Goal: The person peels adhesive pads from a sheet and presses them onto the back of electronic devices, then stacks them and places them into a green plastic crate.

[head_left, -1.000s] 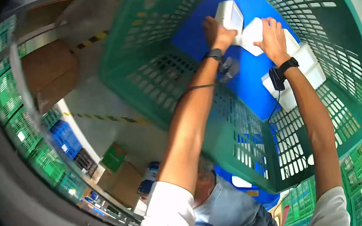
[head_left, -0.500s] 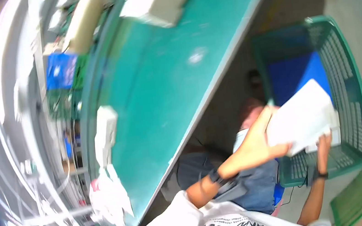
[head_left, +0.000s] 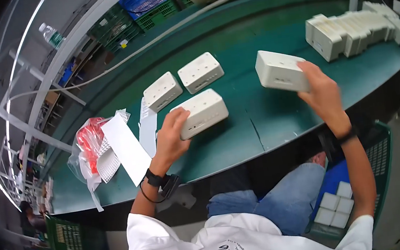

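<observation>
My left hand (head_left: 173,136) is closed round the left end of a white rectangular box-shaped housing (head_left: 207,112), just over the green bench (head_left: 233,143). Farther right, my right hand (head_left: 322,92) grips a similar white housing (head_left: 280,72) by its right end, tilted. Ports show along the near side of each. Behind the left one, two more white housings, one on the left (head_left: 162,90) and one on the right (head_left: 200,72), rest on the bench with small holes in their tops. Whether the held housings touch the bench, I cannot tell.
A row of white housings (head_left: 350,32) stands at the bench's far right. White sheets (head_left: 126,145) and a clear bag with red contents (head_left: 91,143) lie at the left. Beside my right leg, a green basket (head_left: 379,156) holds several white boxes (head_left: 335,208). A pale hose (head_left: 148,46) crosses behind.
My view has turned from the basket on the right to the bench. Both hands have gone from one white block above the basket to a separate white housing each at the bench.
</observation>
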### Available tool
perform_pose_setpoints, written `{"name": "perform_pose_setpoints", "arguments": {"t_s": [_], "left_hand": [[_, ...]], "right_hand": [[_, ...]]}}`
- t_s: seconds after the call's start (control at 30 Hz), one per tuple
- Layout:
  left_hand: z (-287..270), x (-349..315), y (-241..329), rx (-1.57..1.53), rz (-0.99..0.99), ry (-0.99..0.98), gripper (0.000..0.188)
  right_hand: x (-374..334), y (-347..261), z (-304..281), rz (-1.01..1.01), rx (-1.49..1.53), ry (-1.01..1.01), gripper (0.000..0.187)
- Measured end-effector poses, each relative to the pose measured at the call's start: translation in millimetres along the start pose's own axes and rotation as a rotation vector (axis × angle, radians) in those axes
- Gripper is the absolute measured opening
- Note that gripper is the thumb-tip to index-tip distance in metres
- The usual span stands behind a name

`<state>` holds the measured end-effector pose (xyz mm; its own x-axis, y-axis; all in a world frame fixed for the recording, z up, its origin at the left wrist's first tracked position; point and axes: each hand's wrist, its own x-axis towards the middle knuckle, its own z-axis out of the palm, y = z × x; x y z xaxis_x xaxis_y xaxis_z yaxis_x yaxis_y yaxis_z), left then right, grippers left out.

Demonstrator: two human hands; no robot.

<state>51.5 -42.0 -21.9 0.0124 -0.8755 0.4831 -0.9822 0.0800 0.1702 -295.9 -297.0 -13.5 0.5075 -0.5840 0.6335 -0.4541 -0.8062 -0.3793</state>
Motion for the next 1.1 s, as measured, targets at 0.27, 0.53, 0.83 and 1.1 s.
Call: {"name": "perform_pose_setpoints", "arguments": {"t_s": [0.27, 0.53, 0.83, 1.1], "left_hand": [[7.0, -20.2, -35.4, -0.132, -0.079, -0.044, 0.063], [10.5, 0.1, -135.3, 0.047, -0.314, 0.26, 0.053], [29.1, 11.8, -199.6, -0.245, -0.706, 0.103, 0.075], [10.0, 24.1, -136.2, 0.239, -0.232, 0.233, 0.049]], "right_hand": [[124.8, 35.8, 154.5, -0.095, -0.242, -0.197, 0.072], [151.9, 42.6, 196.8, -0.272, 0.016, -0.302, 0.068], [54.9, -146.8, 167.3, -0.364, 0.343, -0.49, 0.057], [12.8, -175.5, 177.4, -0.236, 0.644, -0.099, 0.046]]}}
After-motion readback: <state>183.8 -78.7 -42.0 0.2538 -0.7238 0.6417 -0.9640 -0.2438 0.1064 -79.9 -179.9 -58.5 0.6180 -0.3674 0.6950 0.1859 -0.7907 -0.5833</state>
